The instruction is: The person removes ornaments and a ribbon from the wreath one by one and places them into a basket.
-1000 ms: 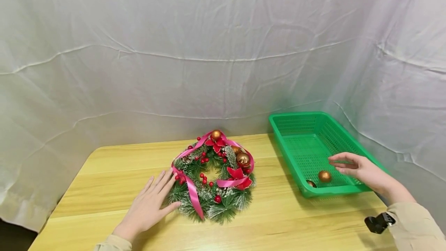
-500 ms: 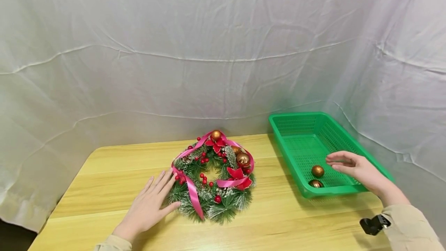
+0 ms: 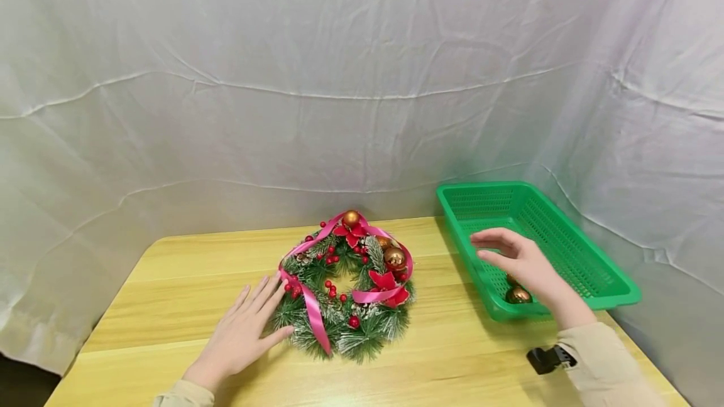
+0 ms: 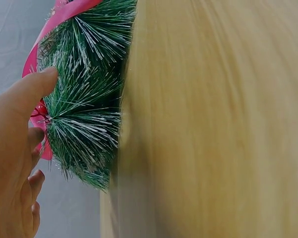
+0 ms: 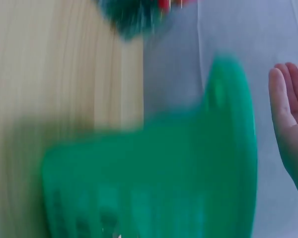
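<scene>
A green Christmas wreath (image 3: 362, 339) lies on the table, trimmed with pink ribbon (image 3: 315, 319), red berries, red poinsettias (image 3: 387, 284) and copper baubles (image 3: 394, 259). Fingers extended, my left hand (image 3: 240, 335) rests at the wreath's left edge; its thumb reaches over the needles (image 4: 84, 114) in the left wrist view. Above the left side of a green plastic basket (image 3: 464, 244) is my right hand (image 3: 520, 262), fingers loosely bent, with nothing seen in it. Under that hand, a shiny copper bauble (image 3: 518, 294) lies in the basket's near corner, and a second is mostly hidden.
The basket stands at the right of the wooden table (image 3: 441, 357), its wall (image 5: 149, 163) blurred in the right wrist view. Pale grey cloth (image 3: 362, 112) hangs behind and at both sides. A small black device (image 3: 545, 360) is strapped to the right wrist.
My right hand has moved left, from the basket's right side to its left side. The two loose baubles have rolled within the basket. My left hand and the wreath look unchanged.
</scene>
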`<move>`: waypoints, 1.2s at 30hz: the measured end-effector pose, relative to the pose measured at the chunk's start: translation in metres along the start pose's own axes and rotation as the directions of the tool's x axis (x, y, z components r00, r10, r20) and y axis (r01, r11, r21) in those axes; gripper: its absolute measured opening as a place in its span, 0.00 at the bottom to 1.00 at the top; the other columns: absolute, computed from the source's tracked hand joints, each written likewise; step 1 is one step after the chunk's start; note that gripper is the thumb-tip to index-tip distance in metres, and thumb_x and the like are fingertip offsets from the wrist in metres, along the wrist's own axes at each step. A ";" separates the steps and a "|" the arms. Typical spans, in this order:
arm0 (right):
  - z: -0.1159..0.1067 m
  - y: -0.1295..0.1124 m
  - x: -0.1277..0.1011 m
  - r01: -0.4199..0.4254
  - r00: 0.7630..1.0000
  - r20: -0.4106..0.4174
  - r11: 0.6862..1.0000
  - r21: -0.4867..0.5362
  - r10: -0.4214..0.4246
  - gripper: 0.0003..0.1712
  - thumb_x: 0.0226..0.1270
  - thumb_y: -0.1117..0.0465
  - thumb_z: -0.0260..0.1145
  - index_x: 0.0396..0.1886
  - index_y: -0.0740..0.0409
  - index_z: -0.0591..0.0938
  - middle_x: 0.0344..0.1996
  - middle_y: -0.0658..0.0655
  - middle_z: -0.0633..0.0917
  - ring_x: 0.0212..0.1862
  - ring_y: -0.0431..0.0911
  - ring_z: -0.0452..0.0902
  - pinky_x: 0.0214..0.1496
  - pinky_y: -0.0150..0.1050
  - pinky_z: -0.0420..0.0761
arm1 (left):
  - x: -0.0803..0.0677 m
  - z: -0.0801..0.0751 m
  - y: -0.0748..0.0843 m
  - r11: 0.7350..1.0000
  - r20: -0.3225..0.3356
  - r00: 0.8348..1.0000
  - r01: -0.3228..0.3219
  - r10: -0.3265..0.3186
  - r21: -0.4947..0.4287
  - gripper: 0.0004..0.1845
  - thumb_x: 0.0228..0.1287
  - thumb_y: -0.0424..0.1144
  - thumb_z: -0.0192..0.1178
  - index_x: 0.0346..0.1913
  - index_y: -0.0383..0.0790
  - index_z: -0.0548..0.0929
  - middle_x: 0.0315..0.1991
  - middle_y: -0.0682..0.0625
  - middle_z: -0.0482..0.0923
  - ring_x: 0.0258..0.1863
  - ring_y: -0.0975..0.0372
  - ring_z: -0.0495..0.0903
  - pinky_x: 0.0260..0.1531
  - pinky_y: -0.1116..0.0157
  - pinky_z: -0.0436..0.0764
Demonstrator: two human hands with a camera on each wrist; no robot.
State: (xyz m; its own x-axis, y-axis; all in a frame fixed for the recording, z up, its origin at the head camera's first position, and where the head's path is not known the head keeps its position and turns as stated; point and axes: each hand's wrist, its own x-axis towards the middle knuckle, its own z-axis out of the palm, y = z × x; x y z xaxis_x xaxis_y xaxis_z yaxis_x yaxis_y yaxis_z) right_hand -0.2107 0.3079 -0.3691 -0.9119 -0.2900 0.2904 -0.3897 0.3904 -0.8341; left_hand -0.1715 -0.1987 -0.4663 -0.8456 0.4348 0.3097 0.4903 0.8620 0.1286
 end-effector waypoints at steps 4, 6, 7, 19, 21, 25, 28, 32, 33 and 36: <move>0.035 -0.009 0.015 0.033 0.999 0.011 0.995 0.098 -0.034 0.21 0.66 0.63 0.65 0.58 0.60 0.76 0.56 0.61 0.78 0.57 0.47 0.75 0.54 0.31 0.77 | 0.000 -0.001 0.000 1.000 -0.002 1.000 0.004 -0.004 0.000 0.43 0.64 0.68 0.48 0.74 0.45 0.56 0.76 0.49 0.45 0.73 0.51 0.49 0.71 0.60 0.34; 0.052 -0.013 0.021 0.044 0.999 0.018 0.989 0.139 -0.046 0.23 0.65 0.63 0.66 0.59 0.61 0.76 0.58 0.61 0.77 0.60 0.51 0.73 0.56 0.33 0.76 | 0.000 0.000 0.000 1.000 0.004 1.000 0.007 -0.007 0.000 0.44 0.64 0.68 0.48 0.75 0.46 0.55 0.76 0.50 0.45 0.73 0.52 0.48 0.71 0.59 0.34; 0.060 -0.014 0.025 0.052 0.998 0.020 0.985 0.162 -0.056 0.23 0.64 0.64 0.66 0.59 0.61 0.75 0.58 0.61 0.76 0.61 0.53 0.72 0.58 0.34 0.75 | 0.000 0.000 0.000 1.000 0.013 1.000 0.012 -0.012 0.002 0.44 0.64 0.68 0.47 0.75 0.47 0.54 0.76 0.50 0.44 0.73 0.53 0.46 0.71 0.59 0.34; 0.125 -0.003 0.053 0.076 0.996 0.018 0.973 0.218 -0.082 0.22 0.58 0.72 0.69 0.53 0.71 0.77 0.52 0.69 0.79 0.56 0.62 0.74 0.61 0.48 0.72 | 0.000 -0.001 0.002 1.000 0.028 0.999 0.022 -0.022 -0.014 0.44 0.64 0.68 0.46 0.75 0.46 0.54 0.77 0.50 0.42 0.74 0.56 0.42 0.71 0.57 0.35; 0.129 -0.003 0.055 0.062 0.998 0.001 0.981 0.186 -0.063 0.22 0.57 0.71 0.70 0.52 0.70 0.77 0.51 0.68 0.79 0.56 0.62 0.75 0.61 0.51 0.72 | 0.000 -0.001 0.002 1.000 0.023 0.999 0.022 -0.022 -0.014 0.43 0.64 0.68 0.47 0.75 0.46 0.55 0.77 0.50 0.42 0.74 0.55 0.42 0.71 0.57 0.34; 0.134 0.001 0.057 0.055 0.998 -0.037 0.997 0.061 -0.053 0.24 0.53 0.68 0.74 0.51 0.65 0.80 0.50 0.63 0.80 0.55 0.58 0.75 0.60 0.51 0.73 | 0.000 0.002 0.002 1.000 -0.011 1.000 0.006 -0.006 0.000 0.43 0.64 0.67 0.48 0.74 0.44 0.57 0.76 0.49 0.44 0.74 0.54 0.45 0.72 0.56 0.37; 0.137 0.002 0.058 0.078 0.996 -0.052 0.996 -0.032 -0.079 0.24 0.51 0.68 0.75 0.50 0.63 0.81 0.50 0.61 0.81 0.54 0.56 0.75 0.59 0.51 0.74 | -0.001 0.002 0.003 1.000 -0.033 0.999 -0.005 0.005 0.005 0.43 0.64 0.66 0.49 0.74 0.43 0.58 0.76 0.48 0.46 0.73 0.53 0.46 0.72 0.55 0.40; 0.141 0.003 0.059 0.135 0.988 -0.053 0.978 -0.156 -0.145 0.26 0.49 0.69 0.76 0.51 0.61 0.81 0.50 0.59 0.81 0.54 0.55 0.75 0.59 0.51 0.74 | 0.000 0.001 0.004 1.000 -0.015 1.000 0.004 -0.004 -0.002 0.43 0.65 0.66 0.49 0.74 0.43 0.57 0.76 0.48 0.45 0.74 0.54 0.45 0.72 0.56 0.37; 0.141 0.004 0.059 0.147 0.986 -0.050 0.972 -0.184 -0.159 0.27 0.48 0.69 0.76 0.51 0.61 0.81 0.50 0.59 0.81 0.55 0.55 0.74 0.59 0.52 0.74 | 0.000 0.001 0.004 1.000 -0.008 1.000 0.006 -0.007 -0.003 0.43 0.65 0.66 0.48 0.74 0.44 0.56 0.76 0.49 0.44 0.74 0.54 0.44 0.72 0.57 0.37; 0.144 0.005 0.059 0.168 0.982 -0.042 0.958 -0.234 -0.182 0.29 0.47 0.69 0.77 0.52 0.60 0.80 0.51 0.59 0.80 0.55 0.55 0.74 0.59 0.52 0.74 | 0.001 0.000 0.004 1.000 0.014 1.000 0.016 -0.016 -0.008 0.43 0.65 0.67 0.47 0.75 0.45 0.55 0.77 0.50 0.42 0.74 0.55 0.42 0.72 0.57 0.36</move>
State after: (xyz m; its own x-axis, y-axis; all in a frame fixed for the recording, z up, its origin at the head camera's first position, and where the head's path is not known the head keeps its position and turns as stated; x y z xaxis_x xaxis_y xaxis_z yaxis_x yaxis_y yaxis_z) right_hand -0.2483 0.1671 -0.4232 -0.8302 -0.3191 0.4572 -0.5562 0.5294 -0.6406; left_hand -0.1702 -0.1948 -0.4654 -0.8563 0.4245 0.2943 0.4782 0.8668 0.1412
